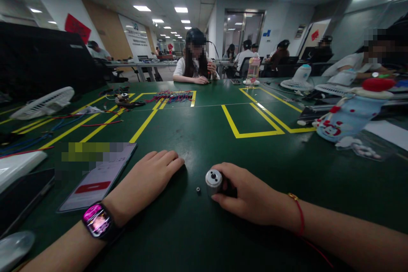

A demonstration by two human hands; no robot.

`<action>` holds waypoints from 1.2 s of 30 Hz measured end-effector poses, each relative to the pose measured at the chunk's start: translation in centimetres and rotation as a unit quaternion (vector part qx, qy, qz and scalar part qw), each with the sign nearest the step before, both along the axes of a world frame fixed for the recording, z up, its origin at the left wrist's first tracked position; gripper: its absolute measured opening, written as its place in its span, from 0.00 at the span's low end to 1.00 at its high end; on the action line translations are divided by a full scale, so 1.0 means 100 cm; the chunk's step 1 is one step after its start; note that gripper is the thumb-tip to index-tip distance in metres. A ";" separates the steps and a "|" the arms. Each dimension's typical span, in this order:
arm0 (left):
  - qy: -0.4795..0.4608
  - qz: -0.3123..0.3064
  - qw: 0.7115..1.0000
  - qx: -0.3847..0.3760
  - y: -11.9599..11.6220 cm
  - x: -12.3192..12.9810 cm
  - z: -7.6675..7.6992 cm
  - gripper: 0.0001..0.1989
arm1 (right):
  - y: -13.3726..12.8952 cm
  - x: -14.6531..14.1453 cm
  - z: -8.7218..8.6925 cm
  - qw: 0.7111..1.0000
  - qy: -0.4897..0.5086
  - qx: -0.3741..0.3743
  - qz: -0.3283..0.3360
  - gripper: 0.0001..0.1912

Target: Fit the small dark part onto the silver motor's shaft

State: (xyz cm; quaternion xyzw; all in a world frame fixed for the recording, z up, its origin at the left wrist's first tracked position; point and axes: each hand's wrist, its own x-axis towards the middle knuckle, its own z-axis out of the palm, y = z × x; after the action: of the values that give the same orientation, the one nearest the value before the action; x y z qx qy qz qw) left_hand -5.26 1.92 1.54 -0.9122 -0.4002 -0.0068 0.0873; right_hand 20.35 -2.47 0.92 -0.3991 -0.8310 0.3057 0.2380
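My right hand (245, 189) has its thumb and fingers closed round a small silver motor (213, 182). The motor's round end face, with a dark centre and small holes, points up toward me. Just left of it, a tiny metal gear-like piece (198, 190) lies apart on the green table (178, 229). Palm down on the tabletop, my left hand (153, 176) rests with its fingers extended and nothing under them that I can see. Beside my left forearm lies a phone (98, 178) with a lit screen.
Red and blue wires (172, 97) lie in a bundle farther back, near yellow tape lines (236, 123). A blue bottle (350, 117) stands at the right, a white fan (47, 104) at the left. Another person (194, 61) sits across the table by a pink-lidded bottle (253, 70).
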 end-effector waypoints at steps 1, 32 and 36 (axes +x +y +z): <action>-0.004 -0.005 1.000 -0.003 -0.002 0.002 0.000 0.14 | 0.000 0.000 0.000 1.000 0.001 0.000 0.000 0.18; -0.370 -0.015 0.919 -0.137 -0.027 0.040 0.017 0.09 | 0.001 -0.003 -0.003 1.000 0.009 0.023 0.012 0.15; -0.346 -0.034 0.927 -0.139 -0.031 0.045 0.020 0.10 | 0.001 -0.003 -0.002 0.999 0.009 0.037 0.011 0.14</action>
State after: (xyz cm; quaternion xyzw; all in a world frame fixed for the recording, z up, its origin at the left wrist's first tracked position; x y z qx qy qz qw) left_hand -0.78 -1.15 3.57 -0.8690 -0.3713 -0.2695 -0.1851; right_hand 20.02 -2.33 0.68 -0.3782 -0.8439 0.2806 0.2571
